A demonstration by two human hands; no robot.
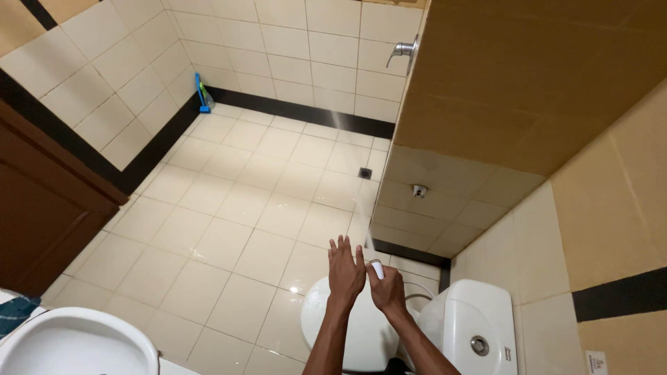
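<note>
I saw a small white sprayer (376, 269) above the white toilet (347, 326), and a thin line of water (345, 139) shot from it toward the far tiled wall. The right hand (388, 288) was closed tight around the sprayer. The left hand (345, 271) was flat and open, fingers spread, holding nothing, just beside it. A white sink (73, 345) sat near the left, and a blue brush (202, 94) stood in the far corner.

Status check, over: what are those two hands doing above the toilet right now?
Right hand gripping white spray nozzle, thin water jet shooting toward the tiled wall. Left hand open, fingers spread, beside it. Both above closed toilet lid. Nothing blocking them.
</note>
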